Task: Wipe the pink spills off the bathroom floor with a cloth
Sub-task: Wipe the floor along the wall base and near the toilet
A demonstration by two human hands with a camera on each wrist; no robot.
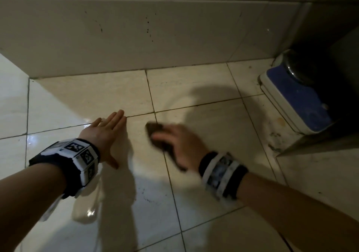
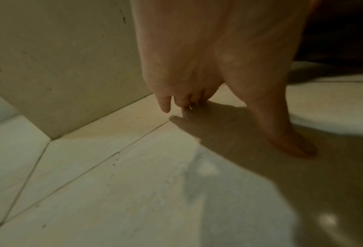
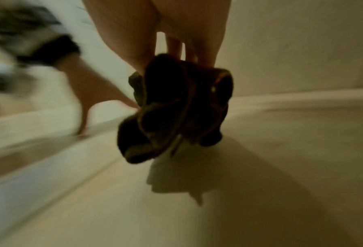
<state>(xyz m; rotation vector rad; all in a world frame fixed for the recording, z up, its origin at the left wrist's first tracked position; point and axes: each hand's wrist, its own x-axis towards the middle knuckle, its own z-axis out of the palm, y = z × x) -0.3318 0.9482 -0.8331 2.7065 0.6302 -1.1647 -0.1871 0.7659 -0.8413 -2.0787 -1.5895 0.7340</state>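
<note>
My right hand [image 1: 174, 143] grips a dark brown crumpled cloth [image 1: 157, 135] just above the pale tiled floor [image 1: 213, 127]. In the right wrist view the cloth [image 3: 176, 107] hangs bunched below the fingers [image 3: 205, 55], casting a shadow on the tile. My left hand [image 1: 108, 133] lies flat with straight fingers on the floor to the left of the cloth; its thumb [image 2: 290, 138] and fingertips [image 2: 165, 107] touch the tile. No pink spill shows plainly in any view; the light is dim.
A tiled wall [image 1: 136, 34] runs along the back and meets the floor close ahead of the hands. A blue-and-white bathroom scale [image 1: 295, 100] sits at the right, beside a dark fixture [image 1: 330, 28]. Wet sheen marks the floor at the left [image 1: 87, 213].
</note>
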